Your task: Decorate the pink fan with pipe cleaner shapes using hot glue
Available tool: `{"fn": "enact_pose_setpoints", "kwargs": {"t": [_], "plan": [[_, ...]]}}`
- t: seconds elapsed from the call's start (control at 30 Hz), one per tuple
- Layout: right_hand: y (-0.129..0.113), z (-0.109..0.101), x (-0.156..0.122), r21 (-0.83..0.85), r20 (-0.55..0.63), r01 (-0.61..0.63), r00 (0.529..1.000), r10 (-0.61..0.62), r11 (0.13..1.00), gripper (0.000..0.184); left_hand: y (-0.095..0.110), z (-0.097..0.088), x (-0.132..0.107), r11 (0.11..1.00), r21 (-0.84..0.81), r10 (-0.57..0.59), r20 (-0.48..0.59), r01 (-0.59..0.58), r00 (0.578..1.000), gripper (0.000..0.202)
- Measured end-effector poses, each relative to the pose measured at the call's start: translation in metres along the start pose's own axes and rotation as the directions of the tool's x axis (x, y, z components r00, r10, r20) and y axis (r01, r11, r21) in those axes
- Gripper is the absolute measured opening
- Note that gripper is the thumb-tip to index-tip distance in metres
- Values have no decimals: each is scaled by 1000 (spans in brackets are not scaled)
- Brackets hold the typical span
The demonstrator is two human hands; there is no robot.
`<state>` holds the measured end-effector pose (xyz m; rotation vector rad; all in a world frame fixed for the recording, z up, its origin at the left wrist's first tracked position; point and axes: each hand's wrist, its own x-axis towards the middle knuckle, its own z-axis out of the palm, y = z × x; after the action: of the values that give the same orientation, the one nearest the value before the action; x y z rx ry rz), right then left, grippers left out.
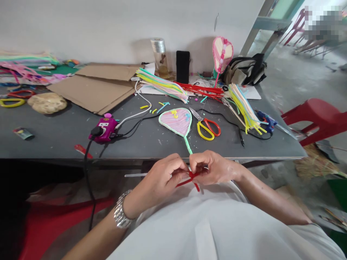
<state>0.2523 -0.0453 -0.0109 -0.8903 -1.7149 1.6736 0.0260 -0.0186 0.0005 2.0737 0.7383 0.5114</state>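
Note:
Both hands meet just off the table's front edge, close to my body. A bent red pipe cleaner [193,176] is pinched between them, its loose ends sticking out below. My left hand [168,172] grips it from one side with thumb and fingers. From the other side my right hand [211,168] closes on it with curled fingers, partly hiding it. Beyond the hands lies a pink, green-edged fan shape [176,122] with a green stem, small yellow and blue pieces on it. Scissors [207,126] with yellow and red handles rest beside it, blades apart.
Bundles of pipe cleaners [165,85] lie across the table [135,144]. A purple power adapter [105,129] with cables sits left, near cardboard [100,86] and a stone [47,103]. At the right is a blue glue gun [267,121]. Behind stand a bottle [159,57] and a pink heart-shaped fan [222,54].

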Motion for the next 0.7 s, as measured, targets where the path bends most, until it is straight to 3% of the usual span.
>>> {"fn": "enact_pose_setpoints", "kwargs": {"t": [0.2,0.33,0.43,0.57,0.7], "plan": [[-2,0,-2,-27,41,3,999,-1,1000,26,3,0,-1,999,31,18,27,-19,999,17],[-13,5,-5,-230,-125,-22,992,-7,973,13,1,-2,1,1000,-4,-11,-68,11,998,11],[-19,14,-2,-561,-250,23,948,-195,828,12,0,-1,2,999,2,-34,-139,35,990,9],[-20,25,6,-822,-222,57,884,-411,566,14,1,3,2,997,72,6,-208,9,978,20],[-17,30,12,-846,-241,27,872,-426,533,17,-1,6,3,995,102,42,-246,-17,968,22]]}}
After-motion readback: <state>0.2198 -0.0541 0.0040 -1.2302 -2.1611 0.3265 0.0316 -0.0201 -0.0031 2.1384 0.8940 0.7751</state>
